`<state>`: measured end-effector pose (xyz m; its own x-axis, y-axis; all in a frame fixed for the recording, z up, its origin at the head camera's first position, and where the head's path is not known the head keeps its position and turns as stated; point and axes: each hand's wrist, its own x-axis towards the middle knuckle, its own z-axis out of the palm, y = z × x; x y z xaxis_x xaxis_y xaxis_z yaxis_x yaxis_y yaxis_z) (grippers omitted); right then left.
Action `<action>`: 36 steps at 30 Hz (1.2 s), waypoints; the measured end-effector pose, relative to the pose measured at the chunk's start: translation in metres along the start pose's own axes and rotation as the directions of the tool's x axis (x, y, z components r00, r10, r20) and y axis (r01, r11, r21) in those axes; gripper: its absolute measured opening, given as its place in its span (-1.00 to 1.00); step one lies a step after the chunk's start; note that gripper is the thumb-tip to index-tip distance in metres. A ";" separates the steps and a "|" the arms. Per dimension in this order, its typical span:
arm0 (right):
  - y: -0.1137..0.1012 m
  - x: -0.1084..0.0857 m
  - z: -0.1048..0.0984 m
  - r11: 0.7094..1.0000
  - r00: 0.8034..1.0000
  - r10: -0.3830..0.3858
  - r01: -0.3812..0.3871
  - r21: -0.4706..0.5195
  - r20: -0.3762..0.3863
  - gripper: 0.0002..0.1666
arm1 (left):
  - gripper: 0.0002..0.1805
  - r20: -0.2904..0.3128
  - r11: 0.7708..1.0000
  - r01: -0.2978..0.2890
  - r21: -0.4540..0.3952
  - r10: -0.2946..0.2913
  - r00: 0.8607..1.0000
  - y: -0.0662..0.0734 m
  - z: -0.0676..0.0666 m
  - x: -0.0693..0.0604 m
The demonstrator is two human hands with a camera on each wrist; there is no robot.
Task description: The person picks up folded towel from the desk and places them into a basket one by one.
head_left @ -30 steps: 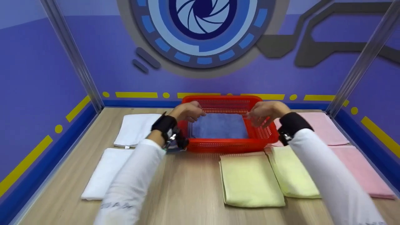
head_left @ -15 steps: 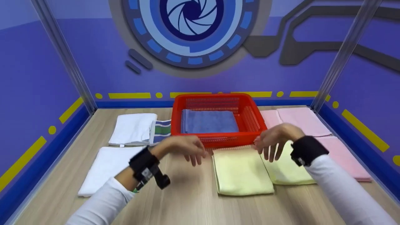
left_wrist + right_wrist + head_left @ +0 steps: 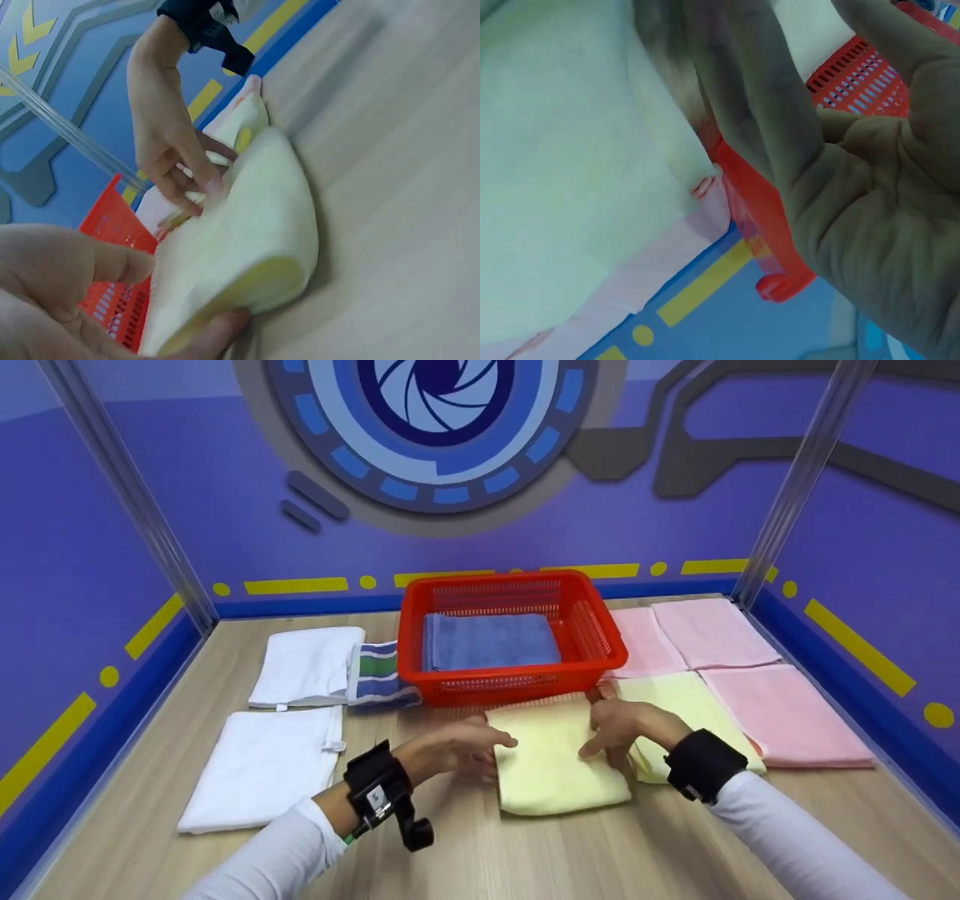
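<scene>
A folded pale yellow towel (image 3: 559, 769) lies in front of the red basket (image 3: 517, 679). My left hand (image 3: 459, 744) holds its left edge, thumb above and fingers beneath. In the left wrist view, a fingertip (image 3: 229, 326) shows under the towel's rounded fold. At the opposite edge my right hand (image 3: 626, 727) grips the towel, its thumb on top and its other fingers partly hidden. A second yellow towel (image 3: 686, 709) lies just right of it, beneath the right wrist. Inside the basket sits a folded blue towel (image 3: 491, 641).
Two folded white towels (image 3: 259, 772) are on the left, with a striped towel (image 3: 375, 666) between them and the basket. Several folded pink towels (image 3: 787, 712) lie on the right. Blue-purple panels (image 3: 187, 495) enclose the table at the back and sides.
Both hands have come back from the basket toward the front and taken hold of the nearer yellow towel's side edges. The blue towel has stayed in the basket. The head view has shifted slightly.
</scene>
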<state>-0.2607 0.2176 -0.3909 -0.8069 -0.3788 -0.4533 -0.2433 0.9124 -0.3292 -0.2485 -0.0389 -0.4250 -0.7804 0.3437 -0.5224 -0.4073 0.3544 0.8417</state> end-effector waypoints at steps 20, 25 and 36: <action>0.010 0.017 0.034 0.981 0.973 0.008 0.036 0.190 -0.229 -0.42 | -0.90 -0.130 0.992 -0.072 -0.101 0.058 0.990 -0.014 -0.006 0.011; 0.011 0.015 0.036 0.910 0.982 0.056 0.024 0.414 -0.180 -0.50 | -0.95 -0.093 0.987 -0.114 -0.112 0.104 0.990 -0.014 -0.003 0.012; 0.031 0.017 0.044 0.526 0.999 -0.050 0.011 0.851 0.018 -0.76 | -0.83 -0.193 0.984 -0.010 -0.178 -0.025 0.981 -0.023 -0.029 0.009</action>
<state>-0.2582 0.2327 -0.4449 -0.7837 -0.4267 -0.4514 0.3213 0.3435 -0.8825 -0.2599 -0.0691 -0.4454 -0.8471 0.1606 -0.5067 -0.4770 0.1907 0.8580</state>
